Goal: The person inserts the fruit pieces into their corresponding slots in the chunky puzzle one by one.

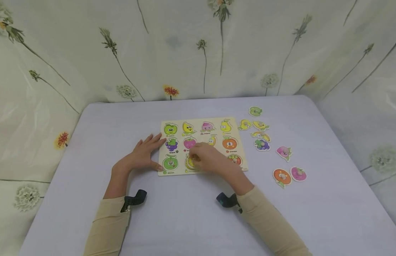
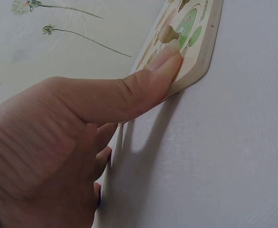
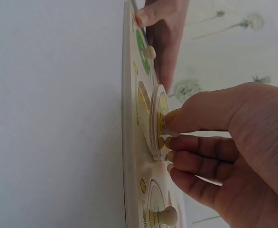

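Observation:
A wooden fruit peg puzzle board [image 1: 198,121] lies flat on the table. My left hand [image 1: 141,156] rests at its left edge with fingers spread; the thumb [image 2: 153,78] presses the near left corner beside the melon piece [image 1: 170,163]. The right hand [image 1: 209,158] pinches the knob of a yellow puzzle piece [image 3: 158,128] between thumb and fingertips. That piece is over the bottom row, tilted and partly raised from the board in the right wrist view. Another knobbed piece [image 1: 234,159] sits at the board's near right, partly behind the right hand.
Right of the board lie several loose knobbed pieces, among them a green apple [image 1: 255,111], grapes [image 1: 262,145], a pink peach [image 1: 283,152], an orange [image 1: 282,176] and a strawberry-pink piece [image 1: 298,174]. A flower-printed curtain [image 1: 172,53] hangs behind the white-covered table [image 1: 185,220].

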A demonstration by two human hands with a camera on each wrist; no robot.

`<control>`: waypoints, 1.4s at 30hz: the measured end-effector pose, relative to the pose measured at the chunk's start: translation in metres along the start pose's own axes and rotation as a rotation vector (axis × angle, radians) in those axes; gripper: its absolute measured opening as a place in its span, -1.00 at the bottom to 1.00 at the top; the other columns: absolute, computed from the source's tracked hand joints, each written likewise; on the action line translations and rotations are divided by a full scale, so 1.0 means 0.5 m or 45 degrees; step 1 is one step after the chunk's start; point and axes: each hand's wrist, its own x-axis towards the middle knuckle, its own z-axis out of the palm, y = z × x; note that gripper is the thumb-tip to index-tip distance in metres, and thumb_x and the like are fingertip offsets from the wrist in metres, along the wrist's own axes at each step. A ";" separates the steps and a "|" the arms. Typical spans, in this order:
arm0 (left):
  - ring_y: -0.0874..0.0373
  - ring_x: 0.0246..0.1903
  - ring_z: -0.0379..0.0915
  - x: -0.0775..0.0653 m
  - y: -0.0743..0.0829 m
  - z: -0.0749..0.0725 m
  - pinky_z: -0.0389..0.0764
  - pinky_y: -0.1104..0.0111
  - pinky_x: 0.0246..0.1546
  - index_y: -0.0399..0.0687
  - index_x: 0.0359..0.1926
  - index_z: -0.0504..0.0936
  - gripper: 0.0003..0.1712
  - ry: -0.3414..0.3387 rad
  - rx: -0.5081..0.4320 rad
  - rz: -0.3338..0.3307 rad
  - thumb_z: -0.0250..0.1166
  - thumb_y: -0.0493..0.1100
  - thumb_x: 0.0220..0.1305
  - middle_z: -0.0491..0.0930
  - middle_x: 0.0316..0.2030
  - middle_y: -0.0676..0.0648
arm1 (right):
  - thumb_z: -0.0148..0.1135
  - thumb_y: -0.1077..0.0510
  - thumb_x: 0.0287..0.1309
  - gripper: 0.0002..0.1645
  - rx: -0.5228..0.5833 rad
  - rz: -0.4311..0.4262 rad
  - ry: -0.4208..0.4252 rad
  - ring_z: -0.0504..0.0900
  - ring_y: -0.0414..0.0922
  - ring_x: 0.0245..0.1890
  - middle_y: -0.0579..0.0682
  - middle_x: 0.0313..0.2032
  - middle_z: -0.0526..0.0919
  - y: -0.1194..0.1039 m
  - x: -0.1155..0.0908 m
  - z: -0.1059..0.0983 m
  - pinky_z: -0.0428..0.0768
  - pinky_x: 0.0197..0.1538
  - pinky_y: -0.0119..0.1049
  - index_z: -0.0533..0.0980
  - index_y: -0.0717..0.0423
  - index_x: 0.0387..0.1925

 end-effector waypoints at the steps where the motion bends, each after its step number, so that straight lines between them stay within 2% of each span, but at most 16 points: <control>1: -0.17 0.59 -0.42 0.000 0.000 0.000 -0.33 -0.22 0.53 0.14 0.57 0.06 0.31 -0.001 0.000 0.000 0.57 0.23 -0.15 -0.17 0.61 -0.03 | 0.20 0.30 0.21 -0.86 -0.001 -0.003 -0.002 0.45 -0.15 -0.25 -0.10 -0.33 0.57 -0.002 0.000 0.000 0.49 -0.13 -0.34 0.63 0.05 -0.26; 15: -0.16 0.59 -0.42 -0.003 -0.003 0.004 -0.33 -0.21 0.53 0.16 0.57 0.05 0.32 0.006 0.008 -0.007 0.57 0.24 -0.15 -0.18 0.61 -0.01 | 0.23 0.25 0.25 -0.89 -0.014 0.047 -0.024 0.44 -0.17 -0.25 -0.12 -0.33 0.53 -0.008 0.004 0.015 0.49 -0.17 -0.39 0.63 0.03 -0.23; 42: -0.17 0.59 -0.41 -0.001 0.002 0.004 -0.32 -0.22 0.53 0.15 0.57 0.07 0.32 0.016 0.012 0.004 0.58 0.24 -0.17 -0.16 0.61 -0.03 | 0.26 0.19 0.25 -0.88 -0.088 0.040 0.015 0.44 -0.18 -0.28 -0.13 -0.31 0.57 -0.009 0.001 0.022 0.49 -0.19 -0.42 0.64 0.03 -0.18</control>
